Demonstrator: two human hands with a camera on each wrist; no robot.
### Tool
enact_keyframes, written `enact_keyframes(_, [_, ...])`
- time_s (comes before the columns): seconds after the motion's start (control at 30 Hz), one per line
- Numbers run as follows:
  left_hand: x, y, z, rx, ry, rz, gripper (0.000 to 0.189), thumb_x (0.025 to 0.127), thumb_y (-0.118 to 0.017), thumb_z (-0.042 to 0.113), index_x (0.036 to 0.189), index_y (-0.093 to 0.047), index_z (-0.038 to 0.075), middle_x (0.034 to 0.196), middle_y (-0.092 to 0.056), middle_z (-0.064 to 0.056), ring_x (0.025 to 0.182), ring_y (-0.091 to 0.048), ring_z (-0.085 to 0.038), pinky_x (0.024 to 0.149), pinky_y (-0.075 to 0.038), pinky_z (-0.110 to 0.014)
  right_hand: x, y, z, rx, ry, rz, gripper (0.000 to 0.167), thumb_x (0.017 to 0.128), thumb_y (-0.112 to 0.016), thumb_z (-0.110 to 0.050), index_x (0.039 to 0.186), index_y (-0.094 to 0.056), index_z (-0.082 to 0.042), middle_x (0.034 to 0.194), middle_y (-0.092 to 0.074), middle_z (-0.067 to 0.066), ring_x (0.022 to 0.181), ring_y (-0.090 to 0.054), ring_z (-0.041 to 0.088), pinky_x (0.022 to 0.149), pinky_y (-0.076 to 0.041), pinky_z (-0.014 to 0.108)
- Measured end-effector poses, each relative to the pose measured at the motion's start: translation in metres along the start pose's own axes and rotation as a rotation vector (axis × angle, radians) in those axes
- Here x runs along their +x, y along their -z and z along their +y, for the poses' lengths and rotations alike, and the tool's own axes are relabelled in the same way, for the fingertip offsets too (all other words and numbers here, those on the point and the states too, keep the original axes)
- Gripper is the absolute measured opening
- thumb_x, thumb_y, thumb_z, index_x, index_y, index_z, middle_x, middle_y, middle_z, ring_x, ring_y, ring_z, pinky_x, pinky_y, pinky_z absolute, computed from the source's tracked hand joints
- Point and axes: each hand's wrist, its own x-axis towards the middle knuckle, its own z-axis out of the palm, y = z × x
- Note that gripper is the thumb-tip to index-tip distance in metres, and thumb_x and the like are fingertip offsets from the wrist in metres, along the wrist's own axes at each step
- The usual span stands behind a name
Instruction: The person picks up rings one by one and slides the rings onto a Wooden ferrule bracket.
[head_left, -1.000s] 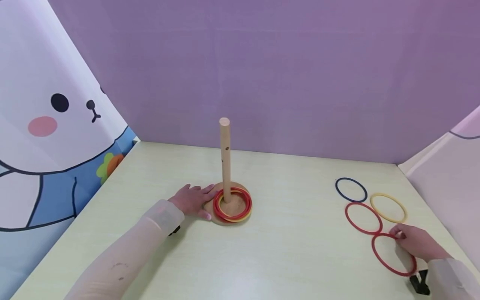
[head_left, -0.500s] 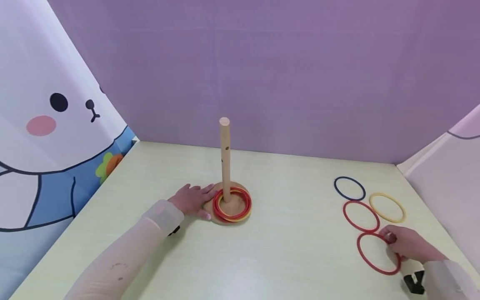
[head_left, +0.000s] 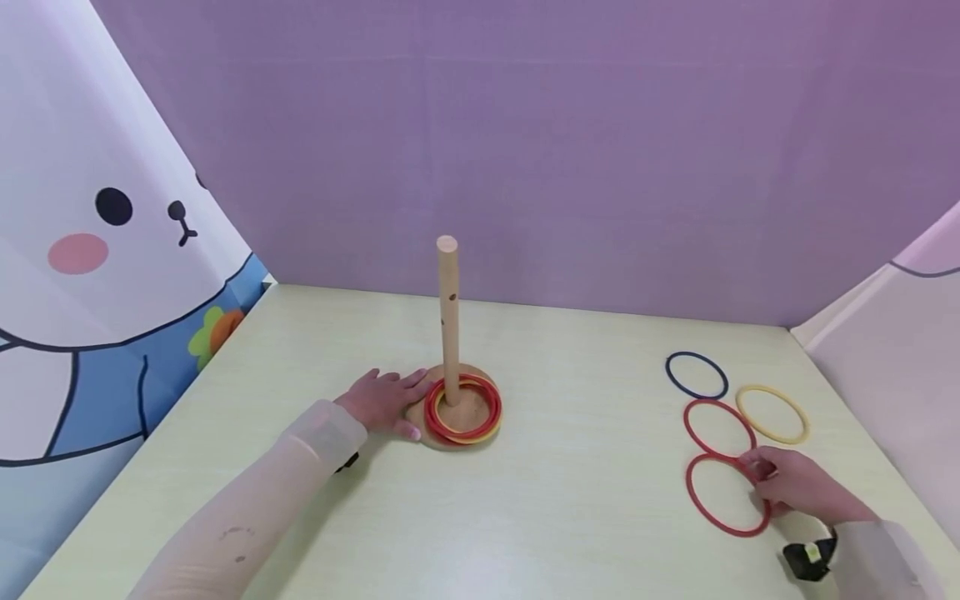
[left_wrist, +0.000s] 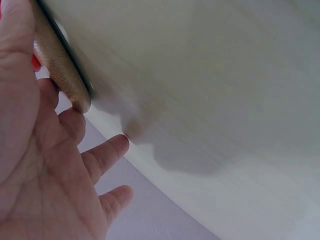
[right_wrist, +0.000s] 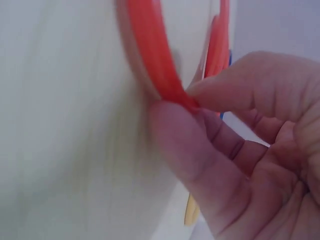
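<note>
Partly loaded peg (head_left: 449, 325): right of it, four rings (right_wrist: 217, 50) remain, my right hand (head_left: 798, 483) pinching one; left hand (head_left: 380, 403) outspread on base (head_left: 467, 410).

1. The left sleeve (head_left: 247, 508), at eight o'clock in the head view, is long, pale and smooth, with a few creases towards its lower end.
2. Its cuff (head_left: 327, 433) is whiter, slightly sheer and loosely rounded.
3. Lower on that sleeve, towards seven o'clock, sit a faint arc-shaped mark and a small dark spot (head_left: 240, 558).
4. A black piece (head_left: 348, 461) peeks out at five o'clock from the cuff.
5. The right sleeve (head_left: 881, 554), at four o'clock, is whitish.
6. At its nine o'clock, a boxy black wrist device (head_left: 808, 559) bears a small pale patch.
</note>
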Motion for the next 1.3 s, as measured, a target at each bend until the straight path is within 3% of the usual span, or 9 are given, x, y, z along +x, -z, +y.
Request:
enact_keyframes(0.33, [-0.001,0.001,0.001,0.01,0.0,0.002,0.088,0.082,-0.067,0.054,0.152,-0.029,0.017,0.157,-0.026,-0.005,0.132,-0.039,-0.038,0.109,-0.024,-0.059,0.001,-0.009,-0.011,0.21,0.046,-0.026,0.039,0.082,-0.057,0.006,0.118,-0.049,0.021,0.085,-0.053,0.008,0.069,-0.059,0.017,0.06,-0.056,0.032])
enact_keyframes(0.67, [-0.001,-0.001,0.0,0.001,0.005,0.002,0.088,0.082,-0.067,0.055,0.152,-0.029,0.018,0.157,-0.026,-0.005,0.132,-0.038,-0.038,0.109,-0.024,-0.058,0.012,-0.018,-0.026,0.333,0.086,-0.071,0.049,0.087,-0.057,0.006,0.128,-0.037,0.024,0.09,-0.056,0.01,0.073,-0.061,0.016,0.064,-0.057,0.032])
enact_keyframes(0.97, [0.0,-0.002,-0.001,0.029,0.009,-0.004,0.088,0.082,-0.066,0.056,0.153,-0.027,0.019,0.158,-0.024,-0.003,0.133,-0.038,-0.038,0.109,-0.024,-0.058,0.027,-0.027,-0.05,0.358,0.141,-0.08,0.047,0.087,-0.058,0.006,0.128,-0.041,0.022,0.093,-0.055,0.011,0.079,-0.062,0.016,0.066,-0.057,0.033])
enact_keyframes(1.3, [-0.002,0.0,0.001,0.044,-0.008,0.003,0.086,0.084,-0.065,0.055,0.152,-0.029,0.017,0.157,-0.026,-0.005,0.131,-0.041,-0.039,0.108,-0.027,-0.057,0.045,-0.032,-0.077,0.313,0.178,-0.084,0.046,0.083,-0.056,0.009,0.127,-0.046,0.019,0.095,-0.055,0.014,0.078,-0.061,0.018,0.067,-0.057,0.034])
